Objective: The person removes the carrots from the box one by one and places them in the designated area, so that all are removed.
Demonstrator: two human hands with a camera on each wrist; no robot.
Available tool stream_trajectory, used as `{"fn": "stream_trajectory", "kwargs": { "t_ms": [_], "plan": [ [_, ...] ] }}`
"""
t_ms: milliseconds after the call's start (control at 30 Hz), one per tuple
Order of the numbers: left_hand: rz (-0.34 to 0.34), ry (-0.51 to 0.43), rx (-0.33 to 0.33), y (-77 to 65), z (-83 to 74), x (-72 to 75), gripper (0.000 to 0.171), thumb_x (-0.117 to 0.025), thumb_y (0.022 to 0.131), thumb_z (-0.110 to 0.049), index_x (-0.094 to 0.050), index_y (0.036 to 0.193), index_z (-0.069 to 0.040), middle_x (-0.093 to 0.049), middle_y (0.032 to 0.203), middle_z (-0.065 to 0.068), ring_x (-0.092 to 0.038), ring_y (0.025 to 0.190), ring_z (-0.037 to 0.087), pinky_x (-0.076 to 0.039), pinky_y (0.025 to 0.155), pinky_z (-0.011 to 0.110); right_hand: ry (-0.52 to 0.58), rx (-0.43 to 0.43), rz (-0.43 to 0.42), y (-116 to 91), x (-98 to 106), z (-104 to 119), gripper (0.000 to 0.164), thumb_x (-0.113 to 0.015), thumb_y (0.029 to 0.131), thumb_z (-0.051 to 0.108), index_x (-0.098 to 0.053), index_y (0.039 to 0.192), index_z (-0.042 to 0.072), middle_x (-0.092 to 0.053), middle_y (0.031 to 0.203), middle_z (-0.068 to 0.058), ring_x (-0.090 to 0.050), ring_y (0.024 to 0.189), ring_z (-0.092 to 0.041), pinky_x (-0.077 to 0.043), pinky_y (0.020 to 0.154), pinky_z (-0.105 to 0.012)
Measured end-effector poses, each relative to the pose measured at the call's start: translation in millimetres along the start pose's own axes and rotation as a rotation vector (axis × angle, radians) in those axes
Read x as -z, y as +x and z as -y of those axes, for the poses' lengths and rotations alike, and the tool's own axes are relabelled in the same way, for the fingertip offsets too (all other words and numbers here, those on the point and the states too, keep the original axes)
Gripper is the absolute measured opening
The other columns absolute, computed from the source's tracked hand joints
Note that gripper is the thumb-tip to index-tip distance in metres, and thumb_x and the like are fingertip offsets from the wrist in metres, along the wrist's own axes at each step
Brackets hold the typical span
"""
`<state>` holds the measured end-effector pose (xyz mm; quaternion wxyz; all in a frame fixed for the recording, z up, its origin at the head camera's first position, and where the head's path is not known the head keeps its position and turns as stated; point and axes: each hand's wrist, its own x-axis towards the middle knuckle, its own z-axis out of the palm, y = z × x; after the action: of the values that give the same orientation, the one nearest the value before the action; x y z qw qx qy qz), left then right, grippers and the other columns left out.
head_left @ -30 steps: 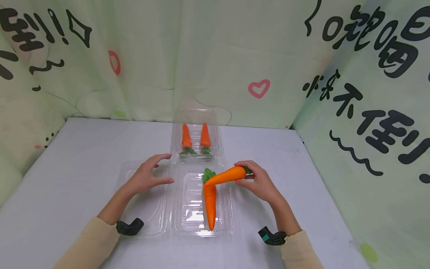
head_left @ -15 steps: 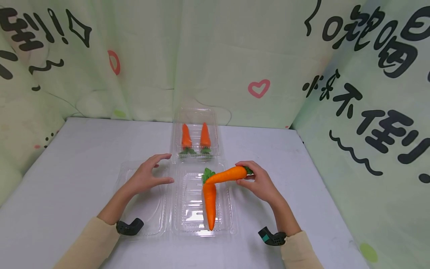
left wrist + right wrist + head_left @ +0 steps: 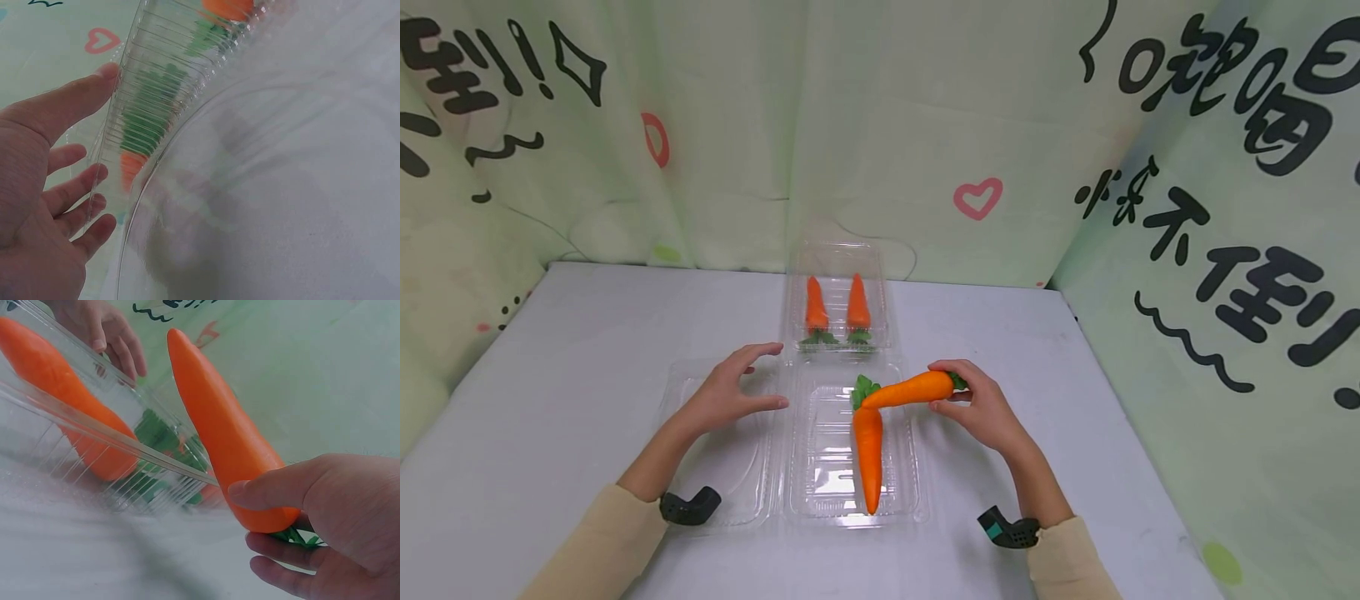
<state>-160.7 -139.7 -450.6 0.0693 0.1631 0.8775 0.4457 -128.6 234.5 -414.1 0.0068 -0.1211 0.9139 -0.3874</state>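
My right hand pinches an orange carrot by its thick, leafy end. The thumb lies across the carrot in the right wrist view. Its tip points left, over the near clear plastic container; whether it touches anything there I cannot tell. Inside that container a second carrot lies lengthwise, green leaves toward the back. My left hand is at the container's left side above the open lid. Thumb and fingers are spread around nothing, close to the container wall; contact is unclear.
Behind the near container stands another clear container with two carrots in it, leaves toward me. The white table ends at a pale green curtain with black writing and red hearts, at the back and sides.
My right hand has drawn the held carrot very slightly to the right. The left hand, the containers and the other carrots have stayed put.
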Motion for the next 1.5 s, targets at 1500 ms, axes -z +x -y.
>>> {"fn": "stream_trajectory", "kwargs": {
  "t_ms": [1500],
  "plan": [
    [-0.002,0.012,0.001,0.2,-1.6,-0.3,0.081,-0.082,0.077,-0.032,-0.041,0.145,-0.017,-0.043,0.15,0.011,-0.043,0.133,0.036,-0.044,0.104,0.056,0.001,-0.069,-0.012,-2,4,-12,0.048,-0.073,0.085,0.011,-0.056,0.129,0.012,-0.056,0.13,-0.011,-0.055,0.111,-0.026,-0.057,0.091,-0.041]
  ]
}}
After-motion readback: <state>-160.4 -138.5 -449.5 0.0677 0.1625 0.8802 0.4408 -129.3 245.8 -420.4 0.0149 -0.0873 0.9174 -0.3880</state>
